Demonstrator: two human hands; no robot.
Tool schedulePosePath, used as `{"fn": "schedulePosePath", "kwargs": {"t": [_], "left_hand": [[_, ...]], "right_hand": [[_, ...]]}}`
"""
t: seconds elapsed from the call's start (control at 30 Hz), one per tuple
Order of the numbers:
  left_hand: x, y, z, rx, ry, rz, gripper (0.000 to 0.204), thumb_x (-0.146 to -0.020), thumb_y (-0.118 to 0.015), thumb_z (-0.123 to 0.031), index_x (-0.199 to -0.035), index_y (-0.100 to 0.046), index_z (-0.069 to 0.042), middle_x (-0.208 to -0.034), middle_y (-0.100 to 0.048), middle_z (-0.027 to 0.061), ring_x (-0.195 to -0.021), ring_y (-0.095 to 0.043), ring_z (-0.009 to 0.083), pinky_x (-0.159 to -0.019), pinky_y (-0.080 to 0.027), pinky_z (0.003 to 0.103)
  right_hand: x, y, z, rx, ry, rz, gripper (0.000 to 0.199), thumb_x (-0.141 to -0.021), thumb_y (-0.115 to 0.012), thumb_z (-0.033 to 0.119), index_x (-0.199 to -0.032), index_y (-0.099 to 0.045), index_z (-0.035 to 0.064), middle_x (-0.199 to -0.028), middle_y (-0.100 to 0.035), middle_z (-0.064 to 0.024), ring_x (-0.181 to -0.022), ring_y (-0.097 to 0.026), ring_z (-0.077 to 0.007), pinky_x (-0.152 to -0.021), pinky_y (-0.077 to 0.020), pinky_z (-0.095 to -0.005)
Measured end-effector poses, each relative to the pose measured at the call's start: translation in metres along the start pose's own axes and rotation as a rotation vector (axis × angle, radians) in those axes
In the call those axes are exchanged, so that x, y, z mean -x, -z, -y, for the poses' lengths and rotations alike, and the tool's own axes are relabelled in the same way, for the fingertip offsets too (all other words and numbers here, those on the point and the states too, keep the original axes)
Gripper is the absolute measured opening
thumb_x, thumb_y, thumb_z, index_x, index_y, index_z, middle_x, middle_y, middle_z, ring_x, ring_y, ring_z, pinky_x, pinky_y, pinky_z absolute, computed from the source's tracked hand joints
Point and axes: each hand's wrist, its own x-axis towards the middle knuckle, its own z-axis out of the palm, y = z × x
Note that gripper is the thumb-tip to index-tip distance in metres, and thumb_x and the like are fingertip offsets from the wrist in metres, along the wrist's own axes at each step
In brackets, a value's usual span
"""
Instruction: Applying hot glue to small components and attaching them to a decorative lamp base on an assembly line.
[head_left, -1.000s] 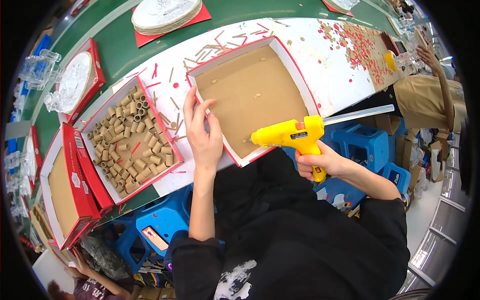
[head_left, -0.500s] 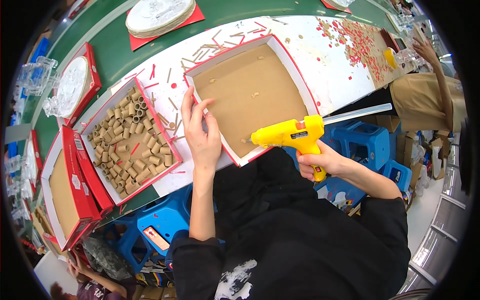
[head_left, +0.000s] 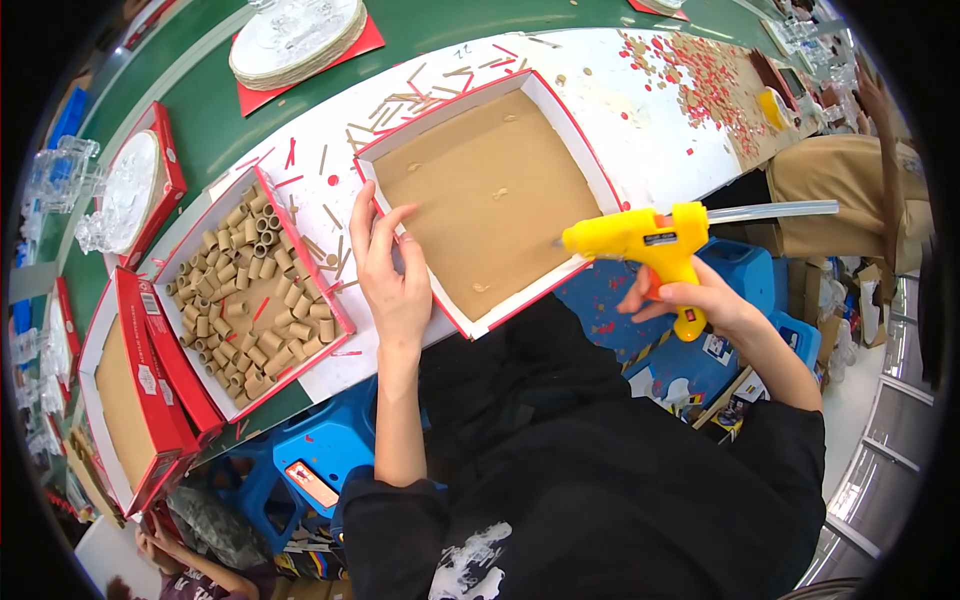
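A shallow square box tray [head_left: 535,190] with a brown cardboard bottom, white inner walls and a red outer edge lies tilted at the table's front edge. Several small glue dabs [head_left: 500,194] dot its bottom. My left hand [head_left: 392,285] grips the tray's left wall, with fingers on both sides of the rim. In my right hand [head_left: 690,295] is a yellow hot glue gun [head_left: 645,236], held by its handle, with a clear glue stick [head_left: 770,211] sticking out the back. Its nozzle hovers over the tray near the right front corner.
To the left, a red-edged box [head_left: 341,312] holds many short cardboard tubes [head_left: 245,290]. Red boxes [head_left: 150,370] stand beside it. Cardboard strips [head_left: 400,97] and red and brown discs [head_left: 690,85] litter the white tabletop [head_left: 650,150]. Blue stools [head_left: 330,445] stand below.
The glue gun has moved right and slightly up, away from the near corner, where a glue dab now shows. The tray and my left hand have shifted slightly left in view.
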Motion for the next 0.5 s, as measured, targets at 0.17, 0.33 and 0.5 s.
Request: {"fn": "schedulePosePath", "kwargs": {"t": [0.17, 0.33, 0.5], "left_hand": [[0.000, -0.001, 0.004, -0.016, -0.016, -0.002, 0.028, -0.080, -0.044, 0.003, -0.102, -0.062, 0.002, -0.140, -0.041, 0.0199, -0.131, -0.039, 0.0336, -0.103, -0.037, 0.039], [0.001, -0.002, 0.005, -0.002, -0.014, -0.009, 0.027, -0.081, -0.045, 0.003, -0.102, -0.062, 0.002, -0.139, -0.042, 0.0197, -0.131, -0.040, 0.0327, -0.104, -0.036, 0.040], [0.001, -0.003, 0.003, -0.008, -0.013, -0.004, 0.027, -0.081, -0.045, 0.003, -0.102, -0.062, 0.003, -0.139, -0.042, 0.0196, -0.131, -0.040, 0.0332, -0.104, -0.035, 0.041]], "right_hand": [[0.013, 0.011, -0.001, 0.053, -0.001, -0.092, 0.031, -0.084, -0.065, 0.033, -0.087, -0.050, 0.0063, -0.072, -0.052, -0.0042, -0.076, -0.058, -0.0164, -0.068, -0.0519, -0.0295], [0.013, 0.010, -0.004, 0.051, 0.005, -0.131, 0.024, -0.088, -0.061, 0.027, -0.087, -0.049, 0.0067, -0.066, -0.049, -0.0016, -0.064, -0.053, -0.0123, -0.058, -0.0470, -0.0262], [0.009, 0.011, -0.008, 0.021, -0.001, -0.173, 0.017, -0.090, -0.058, 0.021, -0.086, -0.049, 0.0065, -0.063, -0.047, -0.0006, -0.057, -0.051, -0.0104, -0.053, -0.0441, -0.0243]]}}
